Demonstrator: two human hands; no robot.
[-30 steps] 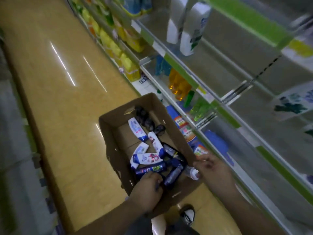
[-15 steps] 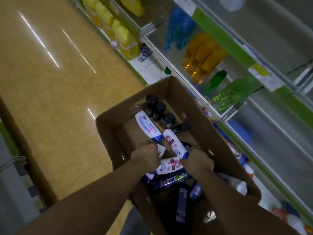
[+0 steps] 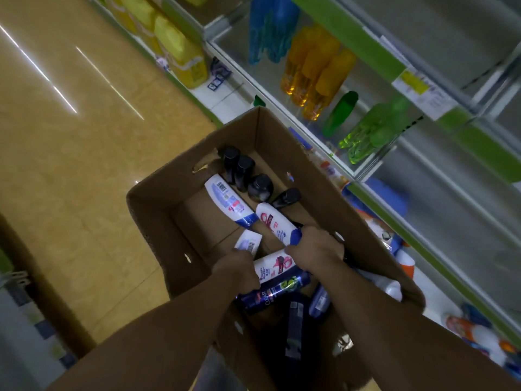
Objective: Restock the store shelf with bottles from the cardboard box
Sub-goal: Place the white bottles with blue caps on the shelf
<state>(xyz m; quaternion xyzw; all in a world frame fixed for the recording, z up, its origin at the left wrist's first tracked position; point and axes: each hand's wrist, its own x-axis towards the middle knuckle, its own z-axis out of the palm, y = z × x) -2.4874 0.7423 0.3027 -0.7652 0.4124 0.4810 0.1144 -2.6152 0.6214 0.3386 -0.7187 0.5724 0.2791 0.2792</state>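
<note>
Both hands reached into the brown cardboard box (image 3: 158,221). The right hand (image 3: 315,249) closed around a white blue-capped shampoo bottle (image 3: 277,222) mid-box; the left hand's (image 3: 236,270) grip was hidden. Lifting by the body would be steadier.

Only one word reads clearly — "CLEAR", in white capitals along the side of the dark blue bottle with a green emblem (image 3: 275,292) lying in the brown cardboard box (image 3: 158,221). The white bottle with a blue cap and a barcode panel (image 3: 229,203) carries printed lines too small to make out. The white bottle with red and pink artwork (image 3: 275,268) bears small blue lettering — blurred, not legible. The yellow and white price tag on the green shelf edge (image 3: 423,90) is also unreadable.
</note>
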